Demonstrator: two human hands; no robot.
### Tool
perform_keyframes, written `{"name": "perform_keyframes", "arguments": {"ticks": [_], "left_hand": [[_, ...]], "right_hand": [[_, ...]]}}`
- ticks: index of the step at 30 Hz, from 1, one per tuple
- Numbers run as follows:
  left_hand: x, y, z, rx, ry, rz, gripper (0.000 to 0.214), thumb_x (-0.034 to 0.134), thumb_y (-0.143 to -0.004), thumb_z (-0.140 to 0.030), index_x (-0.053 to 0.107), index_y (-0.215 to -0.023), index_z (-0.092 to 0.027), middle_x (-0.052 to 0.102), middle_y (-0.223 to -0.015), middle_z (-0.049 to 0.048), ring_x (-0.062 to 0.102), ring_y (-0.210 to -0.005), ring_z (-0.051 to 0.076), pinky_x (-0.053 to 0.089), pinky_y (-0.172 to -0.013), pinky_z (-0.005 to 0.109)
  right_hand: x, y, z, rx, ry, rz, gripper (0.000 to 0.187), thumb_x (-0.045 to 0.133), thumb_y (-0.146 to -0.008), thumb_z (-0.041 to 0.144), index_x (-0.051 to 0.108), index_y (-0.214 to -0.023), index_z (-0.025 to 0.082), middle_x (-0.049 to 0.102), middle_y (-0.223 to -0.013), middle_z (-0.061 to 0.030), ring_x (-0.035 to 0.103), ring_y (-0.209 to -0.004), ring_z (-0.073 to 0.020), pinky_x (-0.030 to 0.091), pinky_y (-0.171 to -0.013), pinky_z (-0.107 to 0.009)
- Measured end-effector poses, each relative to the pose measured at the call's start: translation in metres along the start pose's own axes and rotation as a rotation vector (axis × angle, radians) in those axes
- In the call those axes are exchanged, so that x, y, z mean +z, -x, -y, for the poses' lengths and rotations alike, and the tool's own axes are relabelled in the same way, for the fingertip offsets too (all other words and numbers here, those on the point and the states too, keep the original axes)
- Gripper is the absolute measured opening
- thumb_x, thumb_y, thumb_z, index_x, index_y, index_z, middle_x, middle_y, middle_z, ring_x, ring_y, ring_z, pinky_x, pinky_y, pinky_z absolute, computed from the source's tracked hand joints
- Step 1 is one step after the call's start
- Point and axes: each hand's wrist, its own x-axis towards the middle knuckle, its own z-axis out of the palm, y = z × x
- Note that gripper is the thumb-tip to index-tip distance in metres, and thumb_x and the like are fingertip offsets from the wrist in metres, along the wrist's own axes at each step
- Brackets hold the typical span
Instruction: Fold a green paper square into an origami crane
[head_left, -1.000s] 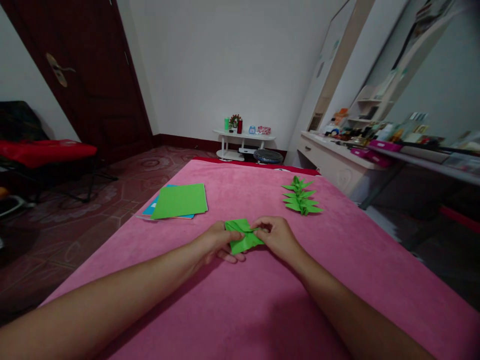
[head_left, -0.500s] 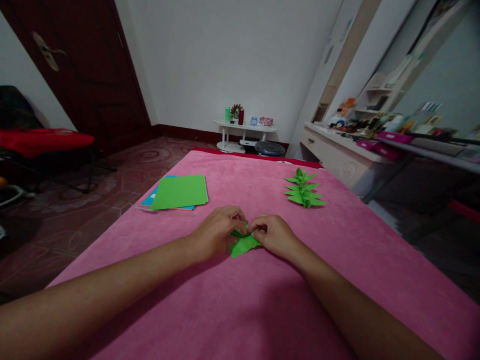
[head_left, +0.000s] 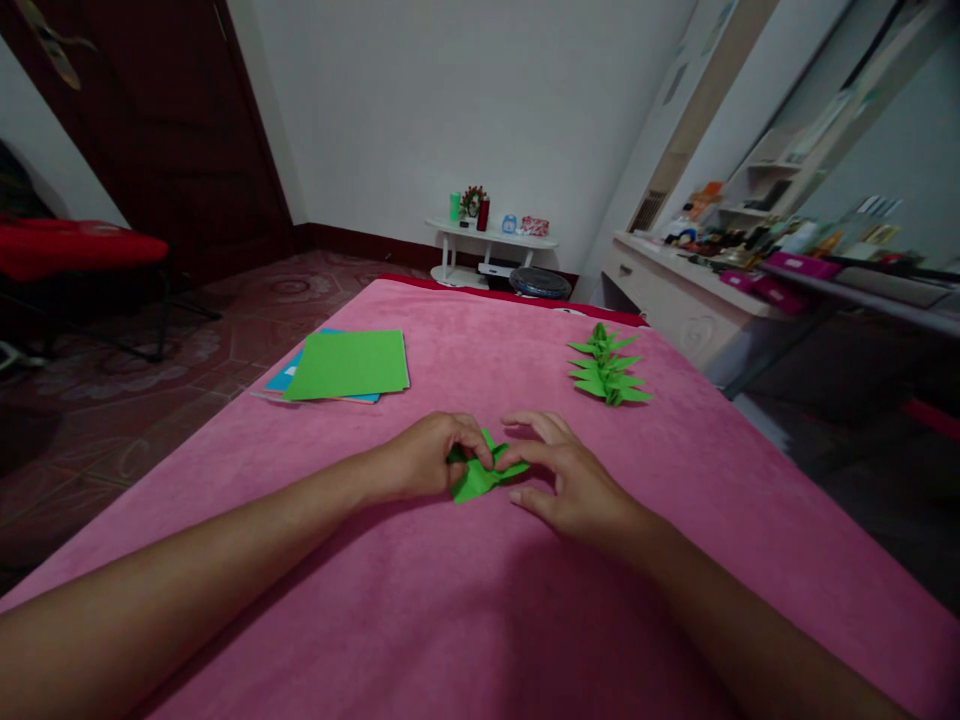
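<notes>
A partly folded piece of green paper (head_left: 474,482) lies on the pink cloth of the table (head_left: 420,610) in front of me. My left hand (head_left: 439,455) is closed on its left side, thumb and fingers pinching the paper. At its right edge is my right hand (head_left: 570,478), fingers spread, the index fingertip touching the paper and the thumb held apart from it. Fingers cover some of the folds. Farther off to the right, several folded green paper shapes (head_left: 609,378) with pointed tips stand in a row.
To the left lies a stack of paper sheets, green (head_left: 349,365) on top and blue (head_left: 283,376) beneath. Beyond the table are a small white stand (head_left: 487,236) and a black round object (head_left: 540,283). A cluttered dresser (head_left: 682,290) stands right; a red chair (head_left: 75,250) is left.
My right hand has loosened its pinch and spread its fingers at the paper's right edge. My left hand still grips the paper. The camera view has tilted slightly down.
</notes>
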Motion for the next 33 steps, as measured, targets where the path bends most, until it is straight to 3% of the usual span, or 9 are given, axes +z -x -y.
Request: {"name": "perform_keyframes", "arguments": {"ticks": [7, 13, 23, 33], "left_hand": [[0.002, 0.001, -0.005, -0.004, -0.024, -0.004, 0.045, 0.046, -0.058, 0.005, 0.070, -0.088, -0.019, 0.063, -0.089, 0.0019, 0.056, -0.087, 0.014, 0.043, -0.080, 0.024], [0.002, 0.000, -0.007, -0.030, -0.100, 0.014, 0.043, 0.047, -0.058, 0.003, 0.069, -0.087, -0.019, 0.062, -0.087, 0.0019, 0.056, -0.084, 0.015, 0.043, -0.078, 0.025], [0.005, -0.002, 0.000, -0.100, -0.011, 0.004, 0.035, 0.046, -0.057, 0.003, 0.067, -0.078, -0.016, 0.061, -0.087, 0.0024, 0.055, -0.082, 0.015, 0.043, -0.076, 0.025], [0.000, -0.001, 0.003, -0.061, 0.107, 0.064, 0.004, 0.063, -0.074, -0.018, 0.067, -0.074, -0.017, 0.059, -0.091, 0.0034, 0.053, -0.087, 0.015, 0.041, -0.081, 0.026]], "right_hand": [[0.003, -0.010, 0.003, -0.054, 0.098, 0.075, 0.013, 0.070, -0.070, 0.016, 0.071, -0.080, 0.025, 0.052, -0.122, -0.0057, 0.043, -0.116, -0.0259, 0.034, -0.097, -0.045], [0.001, -0.010, 0.001, -0.011, 0.094, 0.119, 0.016, 0.068, -0.068, 0.009, 0.070, -0.076, 0.023, 0.054, -0.121, -0.0053, 0.042, -0.116, -0.0243, 0.034, -0.097, -0.042], [0.004, -0.008, -0.005, 0.035, 0.017, 0.040, 0.011, 0.068, -0.071, 0.013, 0.069, -0.075, 0.024, 0.057, -0.117, -0.0050, 0.048, -0.112, -0.0233, 0.036, -0.095, -0.043], [0.003, -0.004, -0.007, 0.018, 0.068, 0.042, 0.012, 0.064, -0.076, 0.014, 0.070, -0.079, 0.025, 0.057, -0.118, -0.0047, 0.046, -0.114, -0.0236, 0.034, -0.096, -0.044]]}}
